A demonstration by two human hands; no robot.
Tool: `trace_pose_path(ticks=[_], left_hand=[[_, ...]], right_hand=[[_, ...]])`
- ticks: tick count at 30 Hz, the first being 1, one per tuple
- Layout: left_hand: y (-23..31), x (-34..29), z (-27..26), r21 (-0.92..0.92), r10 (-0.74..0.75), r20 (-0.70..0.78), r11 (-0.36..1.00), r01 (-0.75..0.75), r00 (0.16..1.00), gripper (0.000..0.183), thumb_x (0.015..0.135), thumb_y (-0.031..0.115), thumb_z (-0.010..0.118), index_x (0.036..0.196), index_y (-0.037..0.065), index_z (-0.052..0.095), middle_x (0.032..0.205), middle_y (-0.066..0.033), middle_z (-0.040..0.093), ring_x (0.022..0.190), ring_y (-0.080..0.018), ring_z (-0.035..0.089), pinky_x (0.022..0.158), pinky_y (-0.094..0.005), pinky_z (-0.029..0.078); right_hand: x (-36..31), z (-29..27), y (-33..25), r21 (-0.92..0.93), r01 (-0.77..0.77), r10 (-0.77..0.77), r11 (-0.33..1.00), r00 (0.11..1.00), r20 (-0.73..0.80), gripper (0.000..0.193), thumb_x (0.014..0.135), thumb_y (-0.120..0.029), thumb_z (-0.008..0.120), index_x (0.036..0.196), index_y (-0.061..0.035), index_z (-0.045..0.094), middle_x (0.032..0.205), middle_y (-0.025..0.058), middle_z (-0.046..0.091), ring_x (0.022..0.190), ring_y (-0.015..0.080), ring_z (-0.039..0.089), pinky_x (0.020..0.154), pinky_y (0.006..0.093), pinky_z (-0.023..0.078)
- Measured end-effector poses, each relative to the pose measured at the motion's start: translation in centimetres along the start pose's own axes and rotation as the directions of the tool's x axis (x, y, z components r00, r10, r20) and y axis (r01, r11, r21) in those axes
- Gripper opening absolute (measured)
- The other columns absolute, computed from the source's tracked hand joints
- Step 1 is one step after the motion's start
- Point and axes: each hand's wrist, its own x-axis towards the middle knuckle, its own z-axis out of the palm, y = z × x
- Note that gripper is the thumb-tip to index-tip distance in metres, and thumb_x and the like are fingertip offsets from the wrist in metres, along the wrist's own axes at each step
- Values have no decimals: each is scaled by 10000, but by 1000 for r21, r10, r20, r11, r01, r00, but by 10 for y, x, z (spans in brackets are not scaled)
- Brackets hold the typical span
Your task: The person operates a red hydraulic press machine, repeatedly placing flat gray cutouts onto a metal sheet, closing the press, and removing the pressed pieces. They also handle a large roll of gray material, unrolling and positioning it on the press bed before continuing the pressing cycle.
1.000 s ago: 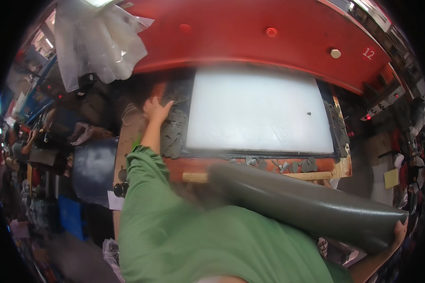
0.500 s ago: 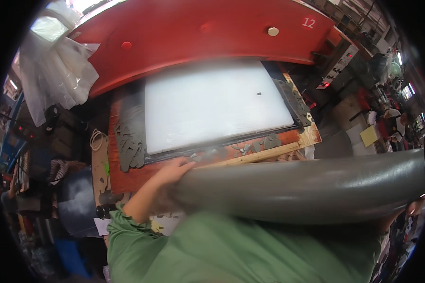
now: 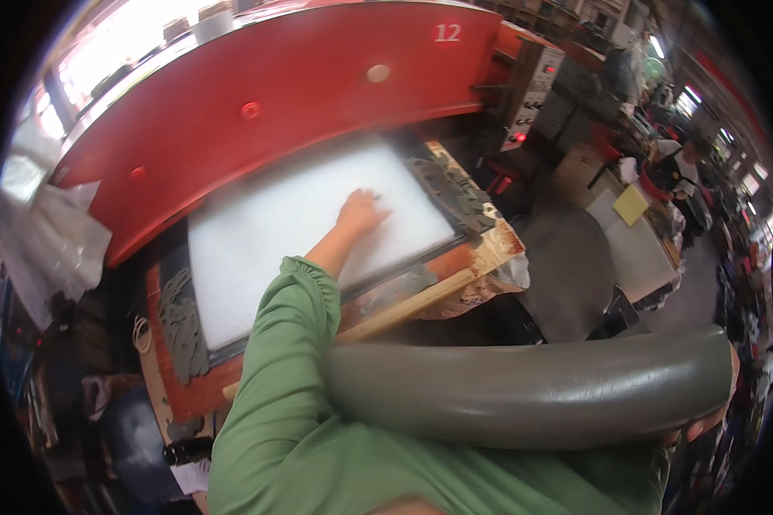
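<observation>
Reaching over white board (image 3: 262, 245), left grip (image 3: 360, 213), closure unclear; right grip (image 3: 713, 419) round grey roll (image 3: 524, 395); bag (image 3: 53, 245), contents indistinct.

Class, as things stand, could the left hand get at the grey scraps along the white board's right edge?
Probably yes: the left hand is over the white board, with nothing visible standing between it and the grey scraps; the grey roll in the right hand lies nearer the body.

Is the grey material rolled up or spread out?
Rolled up: the grey material forms one long, thick tube, the right hand holding its end.
</observation>
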Motion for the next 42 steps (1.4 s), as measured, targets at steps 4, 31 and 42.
trace_pose_path(ticks=[4,31,42], left_hand=[[38,18,15,82,78,78,993,-84,994,722,942,532,498,1416,-8,432,1481,-235,409,1398,-376,359,1162,-507,240],[66,-461,-295,-833,-558,-484,529,-161,674,136,1004,196,546,1039,69,515,918,-48,585,832,-124,583,736,-308,527],[12,-456,-194,-908,-621,-263,419,29,739,215,993,91,519,1200,54,477,1104,-95,629,958,-163,629,830,-324,538]], right_hand=[[-23,-19,-1,4,-30,30,1000,999,-32,300,794,-18,741,1067,47,633,1057,148,654,935,203,652,803,312,511],[254,-176,32,103,612,-617,784,750,239,483,874,-243,594,1311,-43,548,1244,151,604,1149,253,583,1065,415,409],[187,-28,171,373,-506,301,778,821,485,255,823,-82,654,1069,-26,626,969,66,673,843,156,660,776,321,553]])
